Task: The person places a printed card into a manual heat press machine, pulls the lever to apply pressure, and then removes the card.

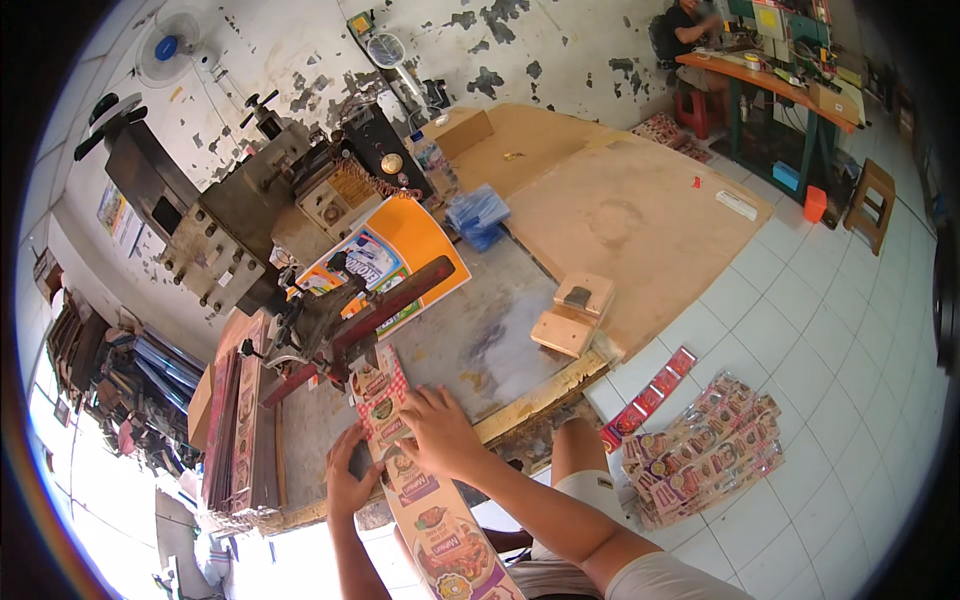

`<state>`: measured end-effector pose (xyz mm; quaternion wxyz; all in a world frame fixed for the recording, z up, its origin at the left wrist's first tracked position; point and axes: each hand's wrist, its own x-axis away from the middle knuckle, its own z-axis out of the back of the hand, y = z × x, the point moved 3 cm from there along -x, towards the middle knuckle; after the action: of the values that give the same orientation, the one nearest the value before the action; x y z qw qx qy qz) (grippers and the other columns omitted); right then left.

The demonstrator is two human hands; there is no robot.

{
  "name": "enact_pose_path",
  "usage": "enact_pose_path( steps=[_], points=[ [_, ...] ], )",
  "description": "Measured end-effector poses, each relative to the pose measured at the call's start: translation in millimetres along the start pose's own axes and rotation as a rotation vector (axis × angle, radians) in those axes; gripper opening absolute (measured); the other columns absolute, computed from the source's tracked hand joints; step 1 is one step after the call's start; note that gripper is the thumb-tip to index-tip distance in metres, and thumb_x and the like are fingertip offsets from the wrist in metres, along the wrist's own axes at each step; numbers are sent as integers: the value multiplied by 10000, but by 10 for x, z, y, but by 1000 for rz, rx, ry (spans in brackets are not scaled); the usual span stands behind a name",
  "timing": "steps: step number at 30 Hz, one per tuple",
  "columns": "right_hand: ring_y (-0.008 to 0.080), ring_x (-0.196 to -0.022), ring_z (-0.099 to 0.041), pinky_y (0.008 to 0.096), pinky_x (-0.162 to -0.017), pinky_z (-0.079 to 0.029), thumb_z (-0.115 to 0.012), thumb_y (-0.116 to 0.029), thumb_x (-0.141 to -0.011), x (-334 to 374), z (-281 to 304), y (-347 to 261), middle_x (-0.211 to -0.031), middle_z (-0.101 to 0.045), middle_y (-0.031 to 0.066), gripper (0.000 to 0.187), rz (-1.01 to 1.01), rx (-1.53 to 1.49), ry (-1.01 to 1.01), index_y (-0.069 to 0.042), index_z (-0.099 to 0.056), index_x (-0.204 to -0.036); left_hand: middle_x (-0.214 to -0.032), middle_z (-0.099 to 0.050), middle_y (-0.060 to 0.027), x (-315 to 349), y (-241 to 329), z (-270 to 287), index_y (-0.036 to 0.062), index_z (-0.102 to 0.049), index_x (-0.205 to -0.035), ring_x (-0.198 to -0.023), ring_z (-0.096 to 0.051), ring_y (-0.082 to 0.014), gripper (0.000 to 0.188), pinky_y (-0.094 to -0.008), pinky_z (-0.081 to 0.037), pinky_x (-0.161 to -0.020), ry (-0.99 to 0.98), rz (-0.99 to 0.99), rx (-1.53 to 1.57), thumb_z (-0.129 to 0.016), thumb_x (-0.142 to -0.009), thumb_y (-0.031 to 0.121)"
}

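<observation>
A long printed packaging strip (430, 510), beige with food pictures and a red checked part, runs from my lap up onto the grey worktable. Its far end lies close to the dark red bar (385, 310) of a clamp-like machine part. My left hand (350, 468) is at the strip's left edge, thumb and forefinger apart and touching it. Flat across the strip's right side rests my right hand (437, 432), fingers spread. An orange printed sheet (440, 250) lies beyond the bar, partly hidden by it.
A heavy machine (215, 250) stands at the left. A wooden block (575, 315) sits at the table's right edge, before a brown board (650, 190). Printed packs (700, 445) and a red strip (650, 398) lie on the tiled floor. Another person (685, 35) sits far right.
</observation>
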<state>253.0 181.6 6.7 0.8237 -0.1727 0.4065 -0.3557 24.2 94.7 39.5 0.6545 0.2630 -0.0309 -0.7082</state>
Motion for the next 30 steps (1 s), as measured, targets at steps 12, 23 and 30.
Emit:
enact_pose_path(
  steps=[12,23,30],
  points=[
    [355,-1491,-473,580,-1273,-328,-753,-336,-958,-2,20,-10,-1519,-586,175,491,16,-43,13,-13,-711,-1325,-1606,-624,-106,19,15,23,84,-671,-1467,-1523,-525,-343,710,-525,-365,-1248,3,-27,-3,-871,-841,351],
    [340,-1459,-517,569,-1249,-362,-786,-359,-951,-48,50,-17,-1491,-603,129,480,27,-22,-24,-70,-716,-1328,-1601,-626,-114,27,-38,54,78,-677,-1458,-1502,-539,-361,724,-547,-377,-1234,36,-74,22,-892,-815,333],
    [361,-1480,-501,572,-1251,-353,-786,-367,-959,-71,60,-86,-1547,-581,158,516,40,34,-22,-99,-694,-1390,-1603,-616,-136,83,-68,95,73,-650,-1489,-1530,-508,-360,742,-540,-359,-1248,32,-61,7,-878,-857,389]
  ],
)
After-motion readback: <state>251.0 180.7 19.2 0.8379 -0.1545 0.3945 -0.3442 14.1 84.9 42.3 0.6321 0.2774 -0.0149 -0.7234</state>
